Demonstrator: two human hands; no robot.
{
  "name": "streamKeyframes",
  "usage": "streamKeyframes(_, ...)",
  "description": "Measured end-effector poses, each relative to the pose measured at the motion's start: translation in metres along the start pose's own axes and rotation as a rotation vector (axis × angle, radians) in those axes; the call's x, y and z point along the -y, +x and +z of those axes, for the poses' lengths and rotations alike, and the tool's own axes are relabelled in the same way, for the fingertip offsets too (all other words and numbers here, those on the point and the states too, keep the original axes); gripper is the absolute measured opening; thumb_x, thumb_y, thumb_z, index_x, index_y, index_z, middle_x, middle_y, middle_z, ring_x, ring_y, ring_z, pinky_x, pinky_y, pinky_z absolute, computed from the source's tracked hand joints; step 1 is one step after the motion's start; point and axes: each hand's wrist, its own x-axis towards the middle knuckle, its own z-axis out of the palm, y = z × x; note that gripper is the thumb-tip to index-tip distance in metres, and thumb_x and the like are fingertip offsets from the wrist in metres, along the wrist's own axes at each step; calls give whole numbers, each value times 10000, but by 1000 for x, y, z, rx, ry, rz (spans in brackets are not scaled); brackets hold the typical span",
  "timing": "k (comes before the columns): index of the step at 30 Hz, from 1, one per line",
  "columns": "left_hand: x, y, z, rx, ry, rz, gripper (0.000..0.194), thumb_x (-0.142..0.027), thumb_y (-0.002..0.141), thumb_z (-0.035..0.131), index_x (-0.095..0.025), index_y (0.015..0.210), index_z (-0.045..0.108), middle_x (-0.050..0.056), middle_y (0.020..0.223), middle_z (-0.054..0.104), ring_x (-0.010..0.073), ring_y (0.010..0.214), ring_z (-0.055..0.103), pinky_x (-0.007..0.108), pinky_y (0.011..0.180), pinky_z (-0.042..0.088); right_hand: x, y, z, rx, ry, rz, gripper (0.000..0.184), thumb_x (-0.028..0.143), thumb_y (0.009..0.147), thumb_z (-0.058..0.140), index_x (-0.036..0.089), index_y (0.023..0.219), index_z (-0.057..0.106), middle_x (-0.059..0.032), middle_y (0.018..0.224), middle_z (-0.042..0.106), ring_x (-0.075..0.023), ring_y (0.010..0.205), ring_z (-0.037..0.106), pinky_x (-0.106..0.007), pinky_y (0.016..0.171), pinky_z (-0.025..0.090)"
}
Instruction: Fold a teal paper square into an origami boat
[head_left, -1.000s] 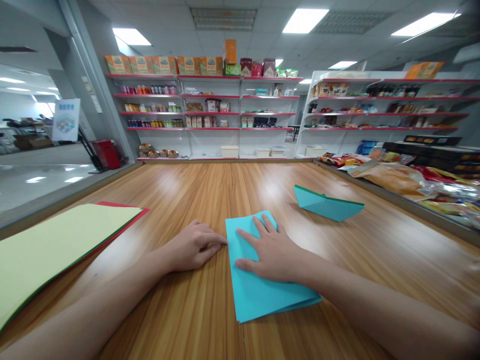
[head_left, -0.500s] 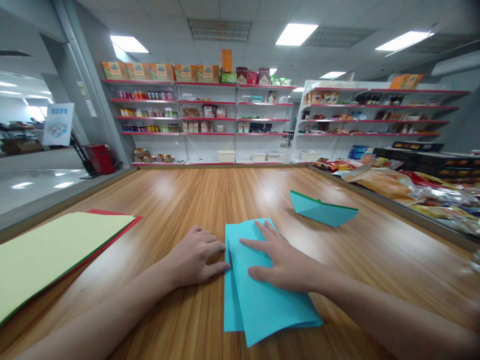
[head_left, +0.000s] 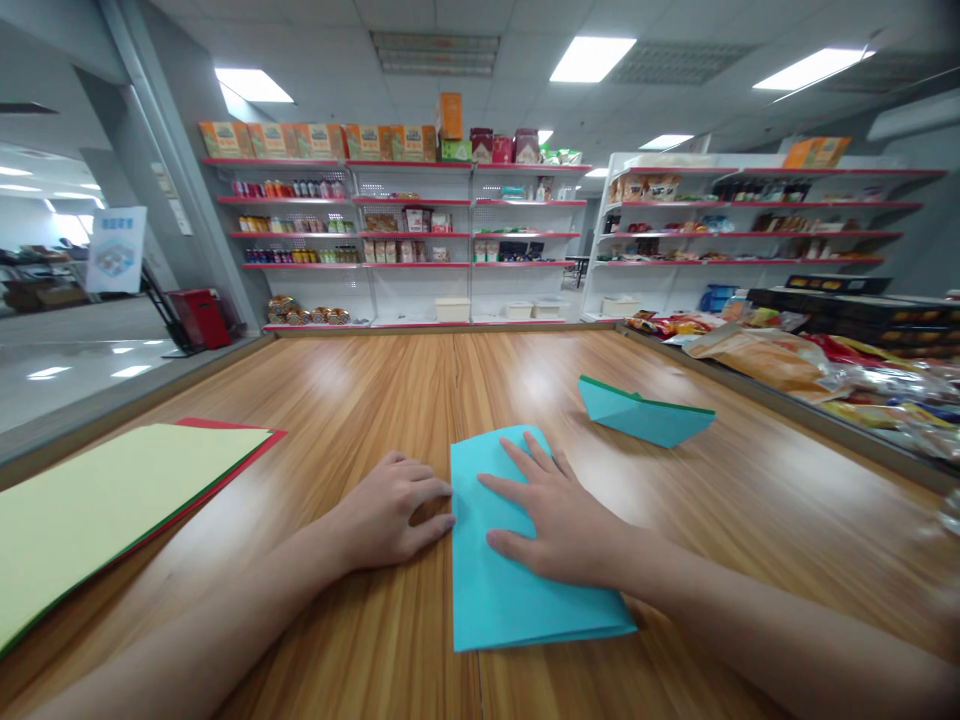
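Note:
A folded sheet of blue paper (head_left: 517,600) lies on the wooden table in front of me, its layers parting slightly along the lower edge. My right hand (head_left: 551,515) rests on top of it with fingers spread. At the paper's left edge is my left hand (head_left: 401,510), thumb and forefinger apart, their tips at or just touching that edge. Farther off to the right sits a folded paper boat (head_left: 649,412), blue with a green upper rim; neither hand touches it.
Flat sheets of coloured paper, pale yellow (head_left: 127,490) on top with green and red beneath, lie at the left. Snack packets (head_left: 757,355) and black boxes (head_left: 840,315) line the right side beyond the table's raised edge (head_left: 795,415). Stocked shelves (head_left: 416,235) stand behind.
Half a second ago the paper's upper layer was skewed across the lower one; now its left edges line up. My right hand has stayed flat on it, my left beside it.

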Motion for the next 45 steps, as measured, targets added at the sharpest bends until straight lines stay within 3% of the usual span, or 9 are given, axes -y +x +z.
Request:
streamKeyframes(23, 0, -2, -1, -3, -12, -6, 275, -351, 905, 510, -193, 1090, 637, 73, 905, 672, 222, 853, 608, 356, 780, 389, 6, 1, 1, 16, -71, -7, 688, 628, 812, 492, 283, 1402, 412, -157, 1527, 203, -433, 1394, 35, -647, 1054, 94)
streamKeyframes(45, 2, -3, -1, 8, -9, 5, 273, -338, 923, 478, -202, 1102, 633, 51, 811, 630, 206, 791, 583, 342, 742, 391, 6, 0, 4, -8, -100, -27, 679, 622, 826, 472, 278, 1408, 401, -176, 1520, 214, -434, 1393, 35, -657, 1049, 88)
